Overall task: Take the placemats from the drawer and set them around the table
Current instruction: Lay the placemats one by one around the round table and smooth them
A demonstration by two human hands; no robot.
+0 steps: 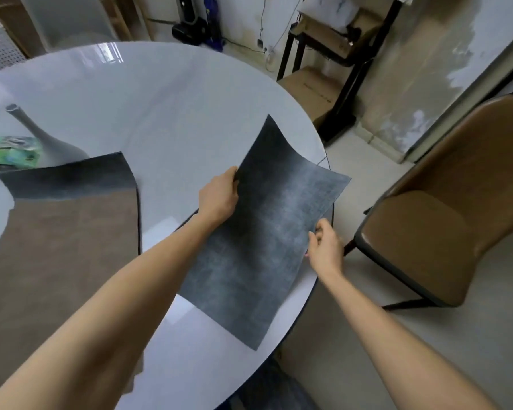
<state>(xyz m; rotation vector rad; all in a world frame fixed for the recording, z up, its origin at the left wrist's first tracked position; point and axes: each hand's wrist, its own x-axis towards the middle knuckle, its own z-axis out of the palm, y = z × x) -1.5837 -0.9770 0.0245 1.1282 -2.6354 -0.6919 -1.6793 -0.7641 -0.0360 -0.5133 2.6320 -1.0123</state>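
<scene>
**Grey placemat held over the worktop edge, second mat lying flat**

Hidden or unclear: the left hand's (218, 196) fingertips go behind the left edge of the held placemat (267, 232), so only the thumb side and knuckles show. The right hand (325, 247) closes on the mat's right edge; its fingers are partly covered by the mat and slightly blurred. The second placemat (68, 232) is cut off by the left forearm and the frame's lower left; its far strip looks dark grey, the rest brown, and I cannot tell whether this is one mat or two stacked. The green packet (11, 155) is blurred, print unreadable. The drawer is out of frame.

Counts: two hands, both closed on the one held mat. Placemats seen: two for certain. One vase (42, 134), one packet, one chair (444, 220), one round white worktop (160, 108).

Positions, taken from the held placemat: it sits at the worktop's right rim, near corner resting on the surface, far end lifted and curling, right corner overhanging the rim. The second mat lies flat to its left, apart from it, bare worktop between. The vase and the packet stand farther left, at the second mat's far edge. The brown chair stands on the floor to its right, clear of the rim.
</scene>
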